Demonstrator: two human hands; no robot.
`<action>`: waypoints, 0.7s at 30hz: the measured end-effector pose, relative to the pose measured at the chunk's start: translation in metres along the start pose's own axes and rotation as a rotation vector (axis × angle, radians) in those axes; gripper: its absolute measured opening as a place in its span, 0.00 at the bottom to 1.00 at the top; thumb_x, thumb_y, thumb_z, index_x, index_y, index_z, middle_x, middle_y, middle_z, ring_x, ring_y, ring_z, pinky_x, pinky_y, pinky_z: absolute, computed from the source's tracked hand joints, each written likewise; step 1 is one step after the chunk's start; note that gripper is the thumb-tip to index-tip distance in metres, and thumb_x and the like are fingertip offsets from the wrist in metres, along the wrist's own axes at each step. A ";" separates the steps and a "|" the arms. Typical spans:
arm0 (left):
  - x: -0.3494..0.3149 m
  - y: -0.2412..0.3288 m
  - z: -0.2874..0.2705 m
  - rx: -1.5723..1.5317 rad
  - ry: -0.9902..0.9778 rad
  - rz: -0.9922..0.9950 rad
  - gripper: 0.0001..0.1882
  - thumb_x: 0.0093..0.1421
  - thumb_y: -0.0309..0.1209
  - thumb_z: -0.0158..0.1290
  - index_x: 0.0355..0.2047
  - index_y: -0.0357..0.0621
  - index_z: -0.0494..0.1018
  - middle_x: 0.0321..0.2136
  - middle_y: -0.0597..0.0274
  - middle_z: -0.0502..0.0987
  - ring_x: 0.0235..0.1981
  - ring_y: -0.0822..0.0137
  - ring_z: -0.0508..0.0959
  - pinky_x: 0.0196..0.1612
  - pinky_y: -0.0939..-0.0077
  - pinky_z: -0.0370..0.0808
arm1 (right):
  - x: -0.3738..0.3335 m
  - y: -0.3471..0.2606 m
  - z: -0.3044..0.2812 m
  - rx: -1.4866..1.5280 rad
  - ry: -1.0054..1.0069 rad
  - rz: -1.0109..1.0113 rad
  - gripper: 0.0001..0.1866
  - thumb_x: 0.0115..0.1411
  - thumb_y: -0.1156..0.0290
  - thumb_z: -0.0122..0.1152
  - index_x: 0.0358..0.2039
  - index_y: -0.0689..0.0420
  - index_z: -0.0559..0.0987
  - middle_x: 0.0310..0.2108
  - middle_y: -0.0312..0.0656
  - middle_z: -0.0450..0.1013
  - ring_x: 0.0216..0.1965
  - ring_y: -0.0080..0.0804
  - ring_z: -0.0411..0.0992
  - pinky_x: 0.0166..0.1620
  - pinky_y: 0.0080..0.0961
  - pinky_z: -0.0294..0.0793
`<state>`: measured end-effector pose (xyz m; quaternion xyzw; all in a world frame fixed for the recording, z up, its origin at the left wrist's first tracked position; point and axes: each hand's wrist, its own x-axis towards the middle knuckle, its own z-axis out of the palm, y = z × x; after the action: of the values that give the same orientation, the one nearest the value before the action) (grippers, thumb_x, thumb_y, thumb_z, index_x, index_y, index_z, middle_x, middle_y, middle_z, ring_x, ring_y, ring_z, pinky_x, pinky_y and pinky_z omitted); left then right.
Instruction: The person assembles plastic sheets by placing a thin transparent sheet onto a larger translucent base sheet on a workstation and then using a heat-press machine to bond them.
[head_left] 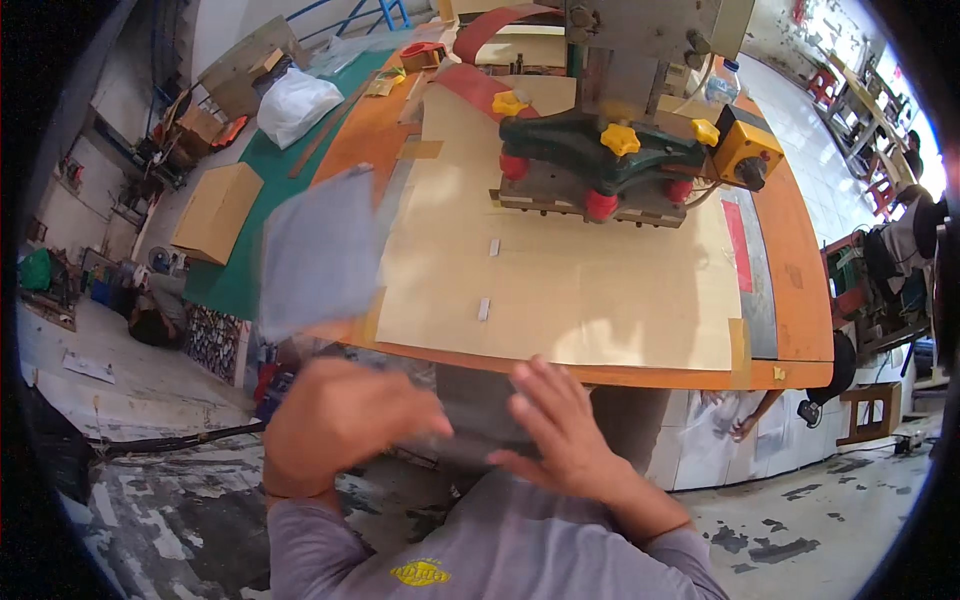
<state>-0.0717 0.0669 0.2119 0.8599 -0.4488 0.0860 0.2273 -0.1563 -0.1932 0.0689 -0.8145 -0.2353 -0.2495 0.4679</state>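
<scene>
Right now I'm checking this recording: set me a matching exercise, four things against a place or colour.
1. Small white pieces
2. Blue-grey sheet
3. Right hand
4. Star-shaped knobs

A. at the near edge of the table
B. yellow, on the machine
C. lying on the cream board
D. by the board's left edge

Pairs: 1-C; 2-D; 3-A; 4-B
</scene>
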 end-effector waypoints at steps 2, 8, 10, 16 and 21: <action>0.008 0.021 -0.005 -0.076 -0.285 0.198 0.15 0.55 0.37 0.73 0.42 0.50 0.86 0.31 0.70 0.85 0.28 0.68 0.85 0.31 0.73 0.79 | 0.011 -0.010 -0.009 0.033 -0.286 -0.092 0.30 0.63 0.66 0.75 0.65 0.55 0.79 0.64 0.45 0.77 0.63 0.45 0.78 0.60 0.43 0.78; 0.031 -0.004 0.066 0.088 0.345 0.224 0.27 0.57 0.43 0.73 0.55 0.49 0.81 0.49 0.60 0.83 0.45 0.57 0.84 0.46 0.62 0.78 | -0.027 0.014 -0.037 0.460 -0.207 0.504 0.14 0.66 0.74 0.71 0.52 0.57 0.86 0.38 0.43 0.85 0.34 0.36 0.85 0.37 0.32 0.84; 0.034 -0.013 0.109 0.160 0.351 0.167 0.32 0.60 0.47 0.73 0.59 0.49 0.77 0.58 0.53 0.80 0.53 0.50 0.82 0.55 0.53 0.77 | -0.043 0.031 -0.052 0.486 0.048 0.794 0.14 0.66 0.77 0.70 0.52 0.57 0.86 0.38 0.41 0.85 0.34 0.35 0.85 0.38 0.31 0.84; 0.015 -0.027 0.224 -0.018 0.264 -0.300 0.47 0.66 0.55 0.63 0.75 0.40 0.61 0.74 0.39 0.61 0.74 0.36 0.63 0.73 0.37 0.59 | -0.069 0.075 -0.092 0.133 0.069 0.362 0.19 0.66 0.82 0.69 0.58 0.62 0.82 0.42 0.44 0.86 0.40 0.31 0.84 0.46 0.27 0.83; 0.010 -0.026 0.235 -0.159 0.162 -0.238 0.48 0.73 0.62 0.51 0.77 0.35 0.56 0.76 0.40 0.59 0.77 0.37 0.60 0.77 0.39 0.54 | -0.063 0.055 -0.097 0.505 0.136 0.600 0.27 0.63 0.85 0.70 0.63 0.60 0.80 0.43 0.50 0.84 0.42 0.37 0.84 0.47 0.30 0.83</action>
<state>-0.0581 -0.0374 -0.0001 0.8767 -0.3293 0.0916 0.3386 -0.1882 -0.3126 0.0367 -0.6881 -0.0092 -0.0892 0.7201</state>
